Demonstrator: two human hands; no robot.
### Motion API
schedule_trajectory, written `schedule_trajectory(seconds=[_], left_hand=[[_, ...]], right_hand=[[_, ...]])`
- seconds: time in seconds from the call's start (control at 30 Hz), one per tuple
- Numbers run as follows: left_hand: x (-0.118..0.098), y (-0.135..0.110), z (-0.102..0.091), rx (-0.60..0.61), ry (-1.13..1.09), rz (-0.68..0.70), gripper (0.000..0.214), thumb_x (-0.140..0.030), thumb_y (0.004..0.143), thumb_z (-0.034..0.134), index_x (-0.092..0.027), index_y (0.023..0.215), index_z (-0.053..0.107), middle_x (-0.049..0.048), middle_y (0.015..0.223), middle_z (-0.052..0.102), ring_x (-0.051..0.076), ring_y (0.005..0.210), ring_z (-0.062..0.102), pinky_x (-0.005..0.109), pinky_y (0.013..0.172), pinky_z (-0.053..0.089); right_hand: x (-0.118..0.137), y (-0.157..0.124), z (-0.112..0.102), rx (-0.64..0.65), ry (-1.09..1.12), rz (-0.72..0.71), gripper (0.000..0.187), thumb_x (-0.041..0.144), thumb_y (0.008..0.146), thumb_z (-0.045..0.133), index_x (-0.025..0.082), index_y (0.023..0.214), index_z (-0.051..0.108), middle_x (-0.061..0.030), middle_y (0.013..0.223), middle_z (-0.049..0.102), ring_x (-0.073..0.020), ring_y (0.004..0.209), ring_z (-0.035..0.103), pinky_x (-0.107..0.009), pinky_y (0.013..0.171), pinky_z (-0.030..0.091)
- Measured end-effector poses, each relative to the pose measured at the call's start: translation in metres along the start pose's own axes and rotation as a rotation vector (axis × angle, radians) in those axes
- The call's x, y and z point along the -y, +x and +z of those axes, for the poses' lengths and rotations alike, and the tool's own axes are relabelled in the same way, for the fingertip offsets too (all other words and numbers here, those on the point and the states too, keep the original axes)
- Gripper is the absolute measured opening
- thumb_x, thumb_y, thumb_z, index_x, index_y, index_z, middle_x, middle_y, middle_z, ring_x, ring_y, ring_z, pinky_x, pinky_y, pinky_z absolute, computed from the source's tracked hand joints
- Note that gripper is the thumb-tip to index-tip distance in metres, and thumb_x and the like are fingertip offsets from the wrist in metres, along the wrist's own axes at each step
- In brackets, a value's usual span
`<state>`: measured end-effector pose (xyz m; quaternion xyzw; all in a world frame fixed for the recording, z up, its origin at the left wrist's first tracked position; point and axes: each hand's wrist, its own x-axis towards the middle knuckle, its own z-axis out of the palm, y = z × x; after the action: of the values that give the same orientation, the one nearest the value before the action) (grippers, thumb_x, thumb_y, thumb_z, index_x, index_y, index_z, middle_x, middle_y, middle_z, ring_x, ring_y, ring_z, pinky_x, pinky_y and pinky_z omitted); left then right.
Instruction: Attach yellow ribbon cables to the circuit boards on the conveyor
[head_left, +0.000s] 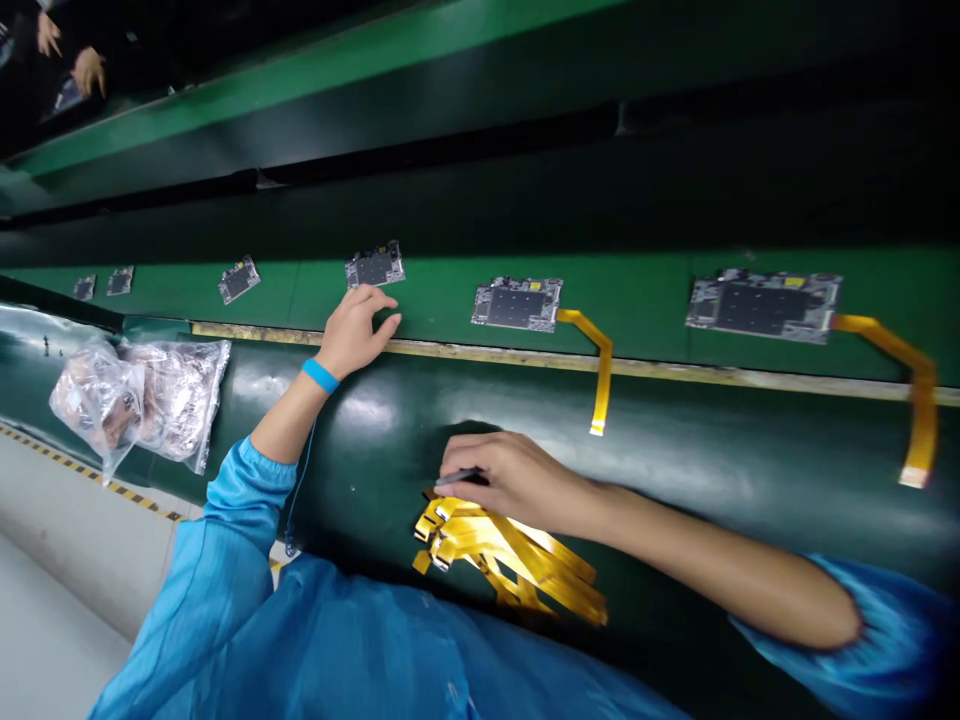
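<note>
Green belt [645, 300] runs along the far edge of our counter [765, 450], six circuit boards [238, 281] spread along it, and another person's hands [89, 72] show in the dim top-left background. We focus on one board [375, 266], set back from the belt's front edge and a touch askew. Below, by the middle of the counter's near edge, lies our heap of golden ribbons [484, 530]. How do we handle this well? Lightly, we'd say: steady the board by its rim, clear of its small parts, and draw a single ribbon from the heap without creasing it. On to the grip! Our left grip [356, 330] reaches across the counter's far edge, fingers loosely bent, a clear gap between thumb and forefinger, nothing held; whether a fingertip brushes the board's near side, we can't tell. Our right grip [517, 475] is pinched around a slim dark tool [461, 477] right over the heap's upper end. Is its tip on a ribbon? Too hard to say from up here. Along to the right, two boards [517, 308] each have a trailing ribbon [602, 370] hanging over the belt's front edge, while clear bags [176, 400] sit toward the counter's left end.
</note>
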<state>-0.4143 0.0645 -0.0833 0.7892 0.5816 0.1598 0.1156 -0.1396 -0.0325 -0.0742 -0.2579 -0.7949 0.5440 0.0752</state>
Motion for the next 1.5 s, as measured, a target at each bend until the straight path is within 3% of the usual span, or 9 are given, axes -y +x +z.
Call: schedule_trajectory(seconds=[0.23, 0.47, 0.77, 0.87, 1.03, 1.13, 1.3, 1.4, 1.5], left_hand=[[0.019, 0.042, 0.003, -0.086, 0.06, -0.171, 0.007, -0.025, 0.094, 0.064, -0.021, 0.09, 0.067, 0.0095, 0.108, 0.068, 0.028, 0.106, 0.064, 0.042, 0.093, 0.055], [0.008, 0.088, 0.014, 0.03, 0.126, -0.289, 0.008, -0.028, 0.092, 0.066, -0.022, 0.086, 0.068, 0.0116, 0.102, 0.067, 0.033, 0.102, 0.068, 0.046, 0.086, 0.057], [-0.003, 0.102, 0.017, 0.109, 0.166, -0.292, 0.014, -0.032, 0.086, 0.07, -0.021, 0.094, 0.073, 0.0144, 0.109, 0.069, 0.037, 0.105, 0.069, 0.047, 0.085, 0.058], [-0.005, 0.098, 0.012, 0.138, 0.194, -0.289, 0.013, -0.031, 0.085, 0.07, -0.021, 0.093, 0.073, 0.0135, 0.108, 0.069, 0.036, 0.102, 0.071, 0.046, 0.084, 0.058], [-0.004, 0.097, 0.012, 0.144, 0.218, -0.261, 0.01, -0.029, 0.086, 0.068, -0.02, 0.087, 0.072, 0.0144, 0.105, 0.069, 0.036, 0.099, 0.072, 0.047, 0.084, 0.058], [0.001, 0.098, 0.011, 0.14, 0.194, -0.209, 0.01, -0.023, 0.088, 0.064, -0.02, 0.08, 0.07, 0.0137, 0.1, 0.07, 0.033, 0.094, 0.072, 0.045, 0.082, 0.058], [0.01, 0.089, 0.002, 0.15, 0.138, -0.127, 0.014, -0.015, 0.089, 0.058, -0.02, 0.084, 0.071, 0.01, 0.098, 0.071, 0.026, 0.091, 0.07, 0.039, 0.085, 0.056], [0.014, 0.078, 0.001, 0.126, 0.1, -0.07, 0.017, -0.011, 0.088, 0.057, -0.018, 0.089, 0.072, 0.0104, 0.104, 0.07, 0.025, 0.098, 0.068, 0.038, 0.092, 0.055], [0.013, 0.067, 0.005, 0.078, 0.1, 0.024, 0.02, -0.009, 0.087, 0.056, -0.017, 0.096, 0.072, 0.0118, 0.109, 0.069, 0.026, 0.109, 0.064, 0.04, 0.099, 0.053]], right_hand=[[-0.002, 0.033, -0.027, -0.112, 0.223, 0.162, 0.052, 0.068, 0.09, 0.064, 0.019, 0.082, 0.077, -0.0035, 0.072, 0.071, -0.0169, 0.065, 0.058, -0.029, 0.06, 0.04], [-0.013, 0.072, -0.078, -0.349, 0.181, 0.172, 0.062, 0.081, 0.078, 0.069, 0.02, 0.079, 0.075, -0.0047, 0.076, 0.071, -0.0195, 0.071, 0.062, -0.032, 0.064, 0.047], [-0.05, 0.106, -0.12, -0.562, 0.264, 0.275, 0.056, 0.076, 0.069, 0.08, 0.021, 0.078, 0.073, -0.0052, 0.08, 0.076, -0.0209, 0.072, 0.064, -0.032, 0.06, 0.048], [-0.05, 0.105, -0.118, -0.511, 0.262, 0.296, 0.051, 0.072, 0.071, 0.081, 0.021, 0.075, 0.072, -0.0048, 0.08, 0.075, -0.0209, 0.074, 0.065, -0.032, 0.064, 0.05], [-0.029, 0.09, -0.099, -0.142, 0.227, 0.173, 0.051, 0.072, 0.075, 0.075, 0.021, 0.075, 0.076, -0.001, 0.07, 0.069, -0.017, 0.067, 0.061, -0.03, 0.061, 0.046], [-0.02, 0.085, -0.092, -0.047, 0.121, 0.089, 0.045, 0.065, 0.08, 0.072, 0.021, 0.075, 0.078, 0.0003, 0.068, 0.068, -0.0153, 0.065, 0.058, -0.029, 0.061, 0.042], [-0.032, 0.1, -0.102, -0.326, 0.164, 0.141, 0.038, 0.055, 0.082, 0.071, 0.018, 0.079, 0.078, -0.0034, 0.077, 0.073, -0.0191, 0.074, 0.064, -0.03, 0.066, 0.046], [-0.047, 0.117, -0.114, -0.568, 0.142, 0.239, 0.029, 0.045, 0.083, 0.074, 0.016, 0.083, 0.078, -0.0068, 0.082, 0.077, -0.0221, 0.079, 0.068, -0.031, 0.068, 0.049], [-0.057, 0.131, -0.123, -0.684, 0.023, 0.328, 0.022, 0.036, 0.083, 0.074, 0.015, 0.085, 0.08, -0.0081, 0.082, 0.077, -0.0235, 0.081, 0.07, -0.032, 0.069, 0.049]])
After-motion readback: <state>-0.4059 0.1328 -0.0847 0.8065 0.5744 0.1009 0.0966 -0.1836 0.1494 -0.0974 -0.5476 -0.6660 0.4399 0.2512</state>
